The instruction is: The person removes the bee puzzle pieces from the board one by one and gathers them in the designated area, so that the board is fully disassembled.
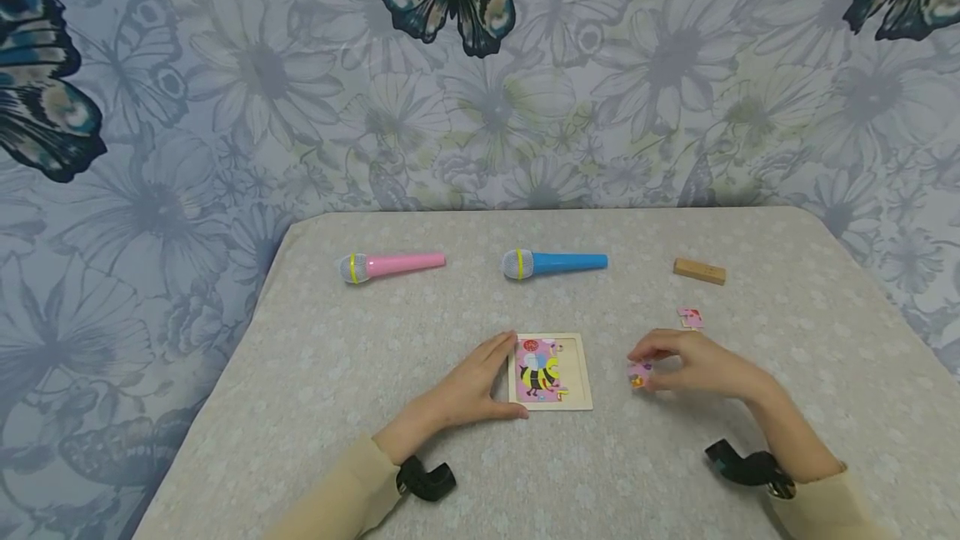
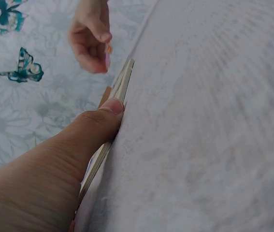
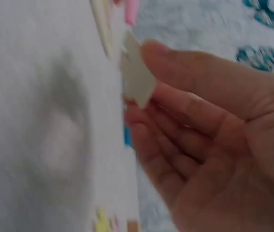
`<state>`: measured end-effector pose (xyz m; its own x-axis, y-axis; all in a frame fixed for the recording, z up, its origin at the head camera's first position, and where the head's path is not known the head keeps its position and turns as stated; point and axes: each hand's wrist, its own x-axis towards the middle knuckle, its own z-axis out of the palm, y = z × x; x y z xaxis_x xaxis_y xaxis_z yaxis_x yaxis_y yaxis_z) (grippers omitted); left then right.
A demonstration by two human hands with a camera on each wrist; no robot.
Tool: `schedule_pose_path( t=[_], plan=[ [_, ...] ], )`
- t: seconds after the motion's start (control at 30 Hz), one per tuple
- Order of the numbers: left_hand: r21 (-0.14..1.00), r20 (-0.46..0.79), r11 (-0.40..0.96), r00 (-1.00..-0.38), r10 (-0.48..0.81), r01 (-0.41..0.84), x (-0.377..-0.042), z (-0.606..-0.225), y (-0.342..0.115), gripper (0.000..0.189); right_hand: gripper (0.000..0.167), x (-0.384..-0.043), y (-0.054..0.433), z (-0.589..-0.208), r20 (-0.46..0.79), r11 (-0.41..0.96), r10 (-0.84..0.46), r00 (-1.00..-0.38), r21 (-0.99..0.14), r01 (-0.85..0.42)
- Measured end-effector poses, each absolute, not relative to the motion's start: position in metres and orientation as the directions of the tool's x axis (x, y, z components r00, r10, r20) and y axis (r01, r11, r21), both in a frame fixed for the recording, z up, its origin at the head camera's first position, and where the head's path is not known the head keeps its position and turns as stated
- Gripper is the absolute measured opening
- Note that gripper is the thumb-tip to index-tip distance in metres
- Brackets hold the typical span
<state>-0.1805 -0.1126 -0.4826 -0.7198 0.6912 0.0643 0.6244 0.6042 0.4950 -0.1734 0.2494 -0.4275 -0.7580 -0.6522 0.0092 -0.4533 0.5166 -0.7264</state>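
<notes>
A wooden jigsaw board [image 1: 576, 373] lies on the table, its left part filled with a bee picture and its right strip bare wood. My left hand [image 1: 468, 386] grips it from the left, fingers at the upper left corner and thumb on the near edge; the left wrist view shows the thumb [image 2: 95, 125] against the board's side. To the right, my right hand [image 1: 705, 367] pinches a pink puzzle piece [image 1: 640, 374] above the table, apart from the board. Its pale back [image 3: 137, 75] faces the right wrist camera. Another pink piece [image 1: 691, 318] lies beyond the right hand.
Along the back of the table lie a pink toy microphone [image 1: 405, 264], a blue toy microphone [image 1: 566, 262] and a small wooden block [image 1: 699, 271]. A pale patterned cloth [image 1: 300, 373] covers the table, which stands against a flowered wall.
</notes>
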Motion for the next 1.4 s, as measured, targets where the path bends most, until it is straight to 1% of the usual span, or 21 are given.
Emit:
schedule_pose_path(
  t=[0.13,0.2,0.27,0.37,0.53,0.63,0.77,0.9,1.03,1.1,1.17,1.3,1.4],
  plan=[
    [0.503,0.057,0.603,-0.720,0.692,0.619,-0.181,-0.483,-0.111,0.106,0.027,-0.174,0.295,-0.420,-0.146,0.528,-0.633,-0.760,-0.799,-0.287],
    [0.508,0.054,0.603,-0.721,0.691,0.616,-0.181,-0.484,-0.111,0.106,0.027,-0.173,0.314,-0.421,-0.199,0.518,-0.628,-0.752,-0.828,-0.213],
    [0.511,0.048,0.606,-0.725,0.688,0.609,-0.181,-0.484,-0.111,0.106,0.028,-0.172,0.328,-0.425,-0.229,0.502,-0.627,-0.745,-0.850,-0.162],
    [0.514,0.042,0.612,-0.730,0.682,0.601,-0.181,-0.485,-0.111,0.106,0.029,-0.171,0.342,-0.432,-0.228,0.485,-0.618,-0.753,-0.864,-0.137],
    [0.514,0.043,0.609,-0.728,0.684,0.603,-0.182,-0.485,-0.113,0.106,0.027,-0.172,0.346,-0.438,-0.163,0.504,-0.581,-0.797,-0.841,-0.196],
    [0.519,0.043,0.604,-0.725,0.687,0.604,-0.182,-0.484,-0.113,0.106,0.026,-0.173,0.341,-0.442,-0.114,0.511,-0.585,-0.803,-0.820,-0.256],
    [0.518,0.047,0.602,-0.723,0.690,0.608,-0.181,-0.483,-0.113,0.106,0.024,-0.174,0.333,-0.442,-0.076,0.508,-0.590,-0.804,-0.809,-0.296],
    [0.510,0.049,0.606,-0.723,0.689,0.611,-0.182,-0.483,-0.113,0.106,0.025,-0.173,0.329,-0.438,-0.080,0.531,-0.559,-0.825,-0.799,-0.283],
    [0.503,0.058,0.602,-0.719,0.693,0.620,-0.182,-0.483,-0.113,0.106,0.032,-0.171,0.326,-0.423,-0.097,0.592,-0.442,-0.892,-0.778,-0.209],
    [0.499,0.060,0.601,-0.717,0.695,0.624,-0.183,-0.483,-0.113,0.106,0.035,-0.171,0.321,-0.412,-0.068,0.600,-0.390,-0.918,-0.775,-0.198],
    [0.501,0.053,0.604,-0.719,0.693,0.620,-0.182,-0.483,-0.113,0.106,0.037,-0.173,0.311,-0.401,-0.016,0.600,-0.363,-0.932,-0.769,-0.221],
    [0.508,0.039,0.612,-0.726,0.687,0.606,-0.181,-0.482,-0.115,0.107,0.033,-0.179,0.275,-0.385,0.109,0.533,-0.398,-0.911,-0.780,-0.327],
    [0.504,0.045,0.607,-0.720,0.692,0.615,-0.180,-0.481,-0.115,0.106,0.032,-0.184,0.242,-0.381,0.117,0.518,-0.480,-0.869,-0.762,-0.389]
  ],
)
